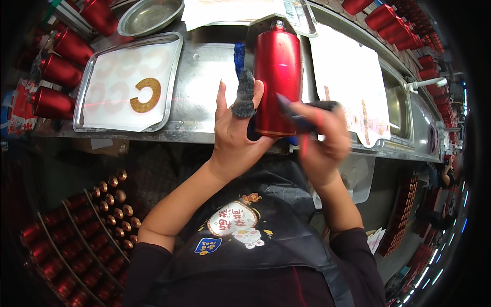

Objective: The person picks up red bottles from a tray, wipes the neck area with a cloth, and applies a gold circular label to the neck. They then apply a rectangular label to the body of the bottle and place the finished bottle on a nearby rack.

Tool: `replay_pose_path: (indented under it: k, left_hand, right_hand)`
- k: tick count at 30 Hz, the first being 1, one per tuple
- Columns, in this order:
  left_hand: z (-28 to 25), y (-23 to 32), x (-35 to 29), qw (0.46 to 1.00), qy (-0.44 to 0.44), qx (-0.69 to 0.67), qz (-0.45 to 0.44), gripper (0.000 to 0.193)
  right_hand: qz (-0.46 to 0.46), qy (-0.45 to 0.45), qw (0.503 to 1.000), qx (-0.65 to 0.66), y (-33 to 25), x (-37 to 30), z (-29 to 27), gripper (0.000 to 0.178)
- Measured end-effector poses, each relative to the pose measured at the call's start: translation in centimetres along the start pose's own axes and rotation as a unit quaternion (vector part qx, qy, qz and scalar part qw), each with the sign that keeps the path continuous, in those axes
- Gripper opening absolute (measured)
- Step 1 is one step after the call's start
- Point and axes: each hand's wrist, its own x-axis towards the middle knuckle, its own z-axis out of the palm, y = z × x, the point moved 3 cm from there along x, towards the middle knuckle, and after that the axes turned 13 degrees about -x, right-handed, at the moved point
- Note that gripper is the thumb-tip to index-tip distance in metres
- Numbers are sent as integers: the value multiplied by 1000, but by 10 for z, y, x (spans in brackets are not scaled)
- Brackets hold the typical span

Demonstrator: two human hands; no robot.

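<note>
A glossy red bottle (279, 77) with a narrow neck lies on the metal worktop, its neck pointing away from me. My left hand (235, 123) is at its lower left side, fingers spread, the thumb reaching to the bottle's base. A dark knitted finger sleeve (245, 92) covers one finger of that hand. Over the bottle's lower right side, my right hand (327, 135) is curled and blurred by motion. It grips a dark, pointed thing (296, 116) whose kind I cannot make out. Left of the bottle, a gold C-shaped piece (155, 92) lies on a white sheet in a metal tray (176, 64).
A metal bowl (151, 18) stands behind the tray. White sheets with printed pieces (350, 71) lie right of the bottle, beside a sink with a pale tap (429, 83). More red bottles (61, 71) line the left; several rows (76, 245) stand below the worktop.
</note>
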Motion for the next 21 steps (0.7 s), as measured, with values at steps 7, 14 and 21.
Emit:
replay_pose_path:
  k: [7, 14, 21]
  left_hand:
    - [-1, -13, -12, 997, 0, -28, -73, 89]
    - [-2, -22, -20, 989, -33, -59, -128, 94]
    - [0, -23, -18, 980, -37, -109, -164, 88]
  right_hand:
    - [10, 8, 1000, 26, 11, 6, -11, 41]
    - [46, -61, 995, 65, 38, -35, -9, 36]
    - [86, -99, 981, 143, 40, 64, 28, 20]
